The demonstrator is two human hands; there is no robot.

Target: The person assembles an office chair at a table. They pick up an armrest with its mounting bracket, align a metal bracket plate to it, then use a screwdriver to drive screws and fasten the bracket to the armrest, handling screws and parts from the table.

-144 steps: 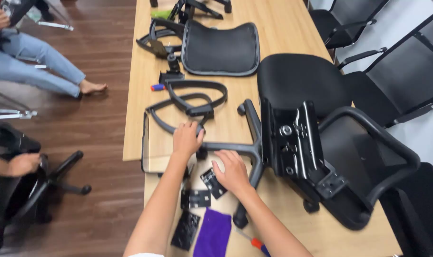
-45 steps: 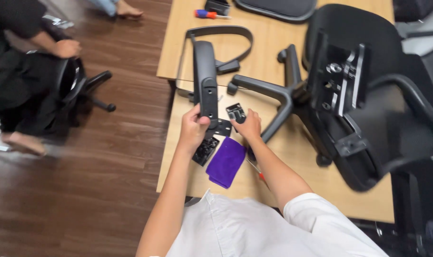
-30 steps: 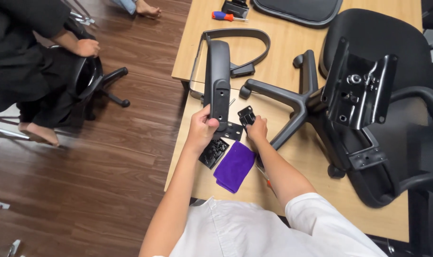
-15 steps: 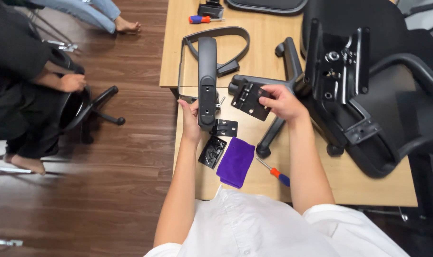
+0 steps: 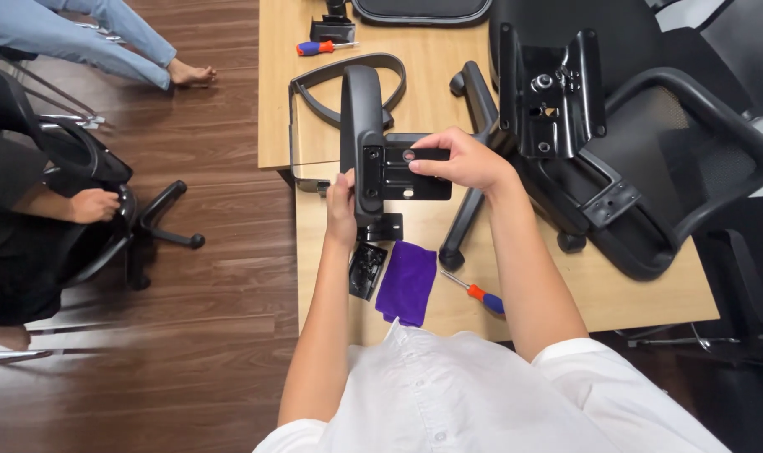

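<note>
My left hand (image 5: 341, 208) grips the lower end of a long black chair armrest (image 5: 361, 126), held above the wooden table (image 5: 557, 289). My right hand (image 5: 465, 159) holds a flat black metal bracket plate (image 5: 411, 172) with several holes against the side of that armrest. Below the hands lie a smaller black plate (image 5: 368, 270), a purple cloth (image 5: 407, 281) and a screwdriver with an orange and blue handle (image 5: 475, 293).
An upturned black office chair seat with its mounting mechanism (image 5: 557, 101) and armrest loop (image 5: 700, 159) fills the table's right side. A black star base leg (image 5: 469, 193) lies beside it. A second screwdriver (image 5: 324, 47) lies at the far end. People sit at left by a chair base (image 5: 147, 226).
My right hand picked the black bracket plate off the table and brought it against the armrest. My left hand kept its hold on the armrest and lifted it slightly.
</note>
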